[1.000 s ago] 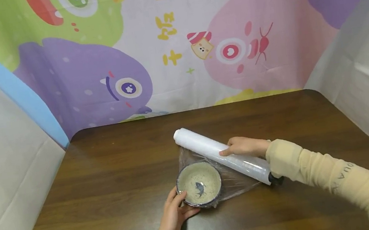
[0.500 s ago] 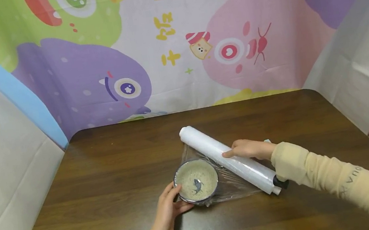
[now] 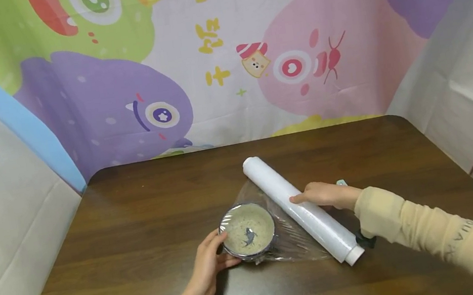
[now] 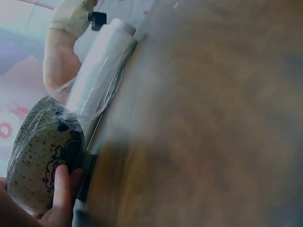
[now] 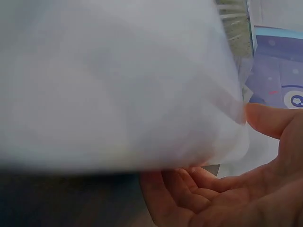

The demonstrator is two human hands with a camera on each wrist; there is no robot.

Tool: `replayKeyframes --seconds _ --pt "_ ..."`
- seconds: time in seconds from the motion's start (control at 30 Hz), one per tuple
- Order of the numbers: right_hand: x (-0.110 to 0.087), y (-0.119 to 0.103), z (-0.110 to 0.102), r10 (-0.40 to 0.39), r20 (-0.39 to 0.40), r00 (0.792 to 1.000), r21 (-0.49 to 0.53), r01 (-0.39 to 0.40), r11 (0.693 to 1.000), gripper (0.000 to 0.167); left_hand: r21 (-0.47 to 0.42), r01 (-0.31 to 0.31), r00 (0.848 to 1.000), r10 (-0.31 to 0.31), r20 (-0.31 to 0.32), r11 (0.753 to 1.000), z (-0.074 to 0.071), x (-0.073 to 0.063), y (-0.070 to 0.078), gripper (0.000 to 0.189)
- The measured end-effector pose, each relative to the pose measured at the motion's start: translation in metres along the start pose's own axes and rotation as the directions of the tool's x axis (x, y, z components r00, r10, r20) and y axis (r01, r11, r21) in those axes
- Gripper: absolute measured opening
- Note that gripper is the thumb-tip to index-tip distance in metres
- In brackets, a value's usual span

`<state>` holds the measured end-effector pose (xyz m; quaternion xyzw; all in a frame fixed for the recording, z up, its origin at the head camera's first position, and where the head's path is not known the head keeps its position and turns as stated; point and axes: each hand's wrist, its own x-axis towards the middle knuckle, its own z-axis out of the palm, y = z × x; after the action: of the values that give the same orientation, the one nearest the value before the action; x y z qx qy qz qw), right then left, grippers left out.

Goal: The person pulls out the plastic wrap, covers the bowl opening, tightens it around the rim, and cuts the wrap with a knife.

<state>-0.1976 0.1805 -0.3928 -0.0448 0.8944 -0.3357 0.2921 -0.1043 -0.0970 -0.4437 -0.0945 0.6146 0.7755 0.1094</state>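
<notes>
A speckled, greyish-green bowl (image 3: 247, 230) with a dark rim and a blue fish motif inside sits in front of the person. My left hand (image 3: 200, 269) holds it, thumb at the rim and fingers against its outer side. Clear plastic film (image 3: 296, 242) stretches from the bowl to a white roll of plastic wrap (image 3: 285, 193). My right hand (image 3: 325, 194) grips the roll near its middle, thumb on top; the right wrist view shows the fingers (image 5: 189, 194) curled under it. In the left wrist view, film clings over the bowl's speckled outside (image 4: 33, 156).
Everything is on or over a dark wooden table (image 3: 139, 230). Behind it hangs a cartoon-printed curtain (image 3: 222, 109), with pale fabric (image 3: 16, 211) at the sides. A black piece (image 3: 367, 240) and a small light-blue piece (image 3: 341, 182) show around the right wrist.
The roll has shifted rightward and turned steeper, its near end swinging toward the person. The bowl has moved slightly left with my left hand. Both hands keep their hold.
</notes>
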Motion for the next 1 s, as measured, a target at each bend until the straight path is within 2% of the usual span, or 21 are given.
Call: replayKeyframes --seconds 0.1,0.33,0.73,1.0 --pt "-0.002 0.002 0.002 0.024 -0.001 1.0 0.058 -0.024 0.998 0.051 0.021 -0.007 1.0 0.008 -0.02 1.0 -0.002 0.004 0.002 0.043" --pt "-0.007 0.006 0.005 0.044 0.004 0.999 0.127 -0.044 0.991 0.056 0.052 0.006 0.999 -0.003 -0.053 0.999 -0.004 0.011 0.005 0.041" --pt "-0.015 0.009 0.009 0.012 0.047 0.999 0.213 -0.022 0.977 0.05 0.101 -0.003 0.999 0.008 -0.046 0.995 -0.008 0.023 0.012 0.042" --pt "-0.013 0.011 0.012 0.068 0.051 0.996 0.303 -0.081 0.95 0.055 0.114 0.007 1.0 -0.004 -0.025 0.993 -0.013 0.028 0.015 0.041"
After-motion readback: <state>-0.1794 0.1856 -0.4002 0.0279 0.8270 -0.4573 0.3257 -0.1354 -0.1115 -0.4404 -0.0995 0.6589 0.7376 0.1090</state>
